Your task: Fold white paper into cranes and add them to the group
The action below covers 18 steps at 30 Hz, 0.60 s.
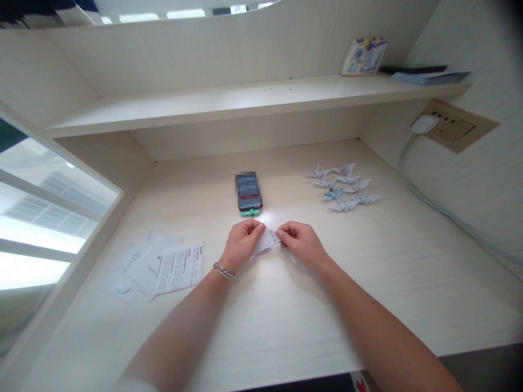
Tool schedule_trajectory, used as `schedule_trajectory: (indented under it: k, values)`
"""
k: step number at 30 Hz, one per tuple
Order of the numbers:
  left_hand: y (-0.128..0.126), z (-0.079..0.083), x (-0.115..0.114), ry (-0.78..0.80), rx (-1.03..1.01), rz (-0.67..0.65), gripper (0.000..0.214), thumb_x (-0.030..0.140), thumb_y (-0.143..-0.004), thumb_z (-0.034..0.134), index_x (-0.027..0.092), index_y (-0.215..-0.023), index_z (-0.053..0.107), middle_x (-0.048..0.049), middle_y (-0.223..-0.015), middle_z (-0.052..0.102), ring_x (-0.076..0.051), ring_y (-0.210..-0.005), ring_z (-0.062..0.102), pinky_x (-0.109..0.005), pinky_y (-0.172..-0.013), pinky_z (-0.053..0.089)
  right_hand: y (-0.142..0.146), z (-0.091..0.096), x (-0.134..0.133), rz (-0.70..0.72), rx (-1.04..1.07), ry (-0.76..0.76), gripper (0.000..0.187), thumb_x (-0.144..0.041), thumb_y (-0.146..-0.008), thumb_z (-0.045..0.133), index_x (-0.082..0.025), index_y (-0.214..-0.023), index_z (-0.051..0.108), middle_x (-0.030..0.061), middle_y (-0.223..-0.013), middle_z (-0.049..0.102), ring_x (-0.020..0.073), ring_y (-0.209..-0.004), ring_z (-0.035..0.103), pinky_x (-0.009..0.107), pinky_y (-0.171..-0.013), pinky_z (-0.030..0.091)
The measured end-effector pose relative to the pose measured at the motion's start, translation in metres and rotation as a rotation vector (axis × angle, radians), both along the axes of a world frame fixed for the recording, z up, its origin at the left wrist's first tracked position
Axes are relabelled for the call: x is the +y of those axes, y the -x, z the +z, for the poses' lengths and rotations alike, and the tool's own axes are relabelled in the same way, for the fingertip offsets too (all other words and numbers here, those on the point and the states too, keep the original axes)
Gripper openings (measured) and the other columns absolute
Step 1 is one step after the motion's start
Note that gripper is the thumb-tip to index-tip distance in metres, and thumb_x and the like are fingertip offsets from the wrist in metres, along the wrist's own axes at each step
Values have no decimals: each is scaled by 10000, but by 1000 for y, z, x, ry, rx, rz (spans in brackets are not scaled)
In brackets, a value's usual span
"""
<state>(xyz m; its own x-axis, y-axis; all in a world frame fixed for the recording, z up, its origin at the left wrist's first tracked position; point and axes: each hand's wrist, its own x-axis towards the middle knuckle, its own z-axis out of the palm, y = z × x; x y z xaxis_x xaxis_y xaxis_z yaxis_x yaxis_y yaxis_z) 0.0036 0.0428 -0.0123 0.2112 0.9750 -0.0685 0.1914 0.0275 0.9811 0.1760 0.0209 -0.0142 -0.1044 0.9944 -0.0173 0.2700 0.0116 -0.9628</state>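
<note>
Between my two hands is a small folded piece of white paper (267, 240) with some dark print on it. My left hand (244, 244), with a silver chain bracelet (224, 270) at the wrist, pinches its left side between thumb and fingers. On the other side, my right hand (301, 242) pinches the paper's right corner. Just beyond the hands lies a phone (248, 190) with a green piece at its near end. To the right, several folded paper cranes (345, 204) sit in a group, mostly white, one bluish.
Loose printed sheets (180, 267) overlap at the left of the desk (261, 337). A shelf (229, 106) runs above the back, carrying a tissue pack (363, 56) and a booklet stack (431, 78). At right, a cable (433, 204) hangs from a wall socket (455, 126).
</note>
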Motion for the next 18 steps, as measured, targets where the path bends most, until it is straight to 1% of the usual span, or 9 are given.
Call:
schedule_trajectory:
  k: [3, 6, 8, 10, 14, 18]
  values:
    - [-1, -2, 1, -12, 14, 6, 311, 427, -768, 513, 141, -795, 633, -10, -639, 586, -108, -544, 490, -204, -496, 358, 0, 0, 0, -11, 23, 9, 179, -329, -748, 554, -163, -722, 616, 12, -582, 608, 137, -539, 557, 242, -533, 425]
    - [-4, -2, 0, -9, -9, 13, 317, 423, -775, 503, 143, -846, 634, -23, -702, 606, -116, -587, 513, -209, -524, 379, 1, -1, 0, -18, 40, 11, 180, -330, -750, 552, -162, -726, 613, 12, -586, 608, 137, -543, 561, 242, -539, 429]
    - [-5, 0, -1, -22, -5, -18, 295, 410, -758, 533, 136, -814, 627, -34, -729, 610, -122, -624, 523, -215, -558, 396, 2, -1, 0, -11, 39, 8, 180, -327, -756, 544, -162, -731, 614, 10, -585, 605, 135, -545, 560, 242, -545, 429]
    - [-5, 2, -3, -55, 37, -42, 271, 393, -748, 551, 132, -769, 619, -34, -710, 601, -123, -632, 518, -219, -576, 399, 3, -1, -1, 5, 27, 7, 184, -324, -762, 534, -163, -729, 617, 7, -578, 597, 134, -544, 556, 240, -544, 424]
    - [-6, 7, -8, -137, 161, -57, 251, 378, -759, 535, 142, -736, 619, -25, -662, 583, -120, -600, 489, -220, -552, 372, 4, -2, -2, 41, -14, -9, 180, -310, -757, 522, -165, -728, 626, 8, -607, 605, 133, -559, 552, 237, -539, 412]
    - [-8, 10, -13, -173, 207, -100, 225, 351, -759, 528, 153, -713, 623, -17, -636, 577, -118, -571, 476, -219, -529, 351, 5, 1, -4, 49, -120, -64, 150, -262, -729, 515, -171, -705, 633, 4, -633, 613, 131, -587, 535, 228, -538, 393]
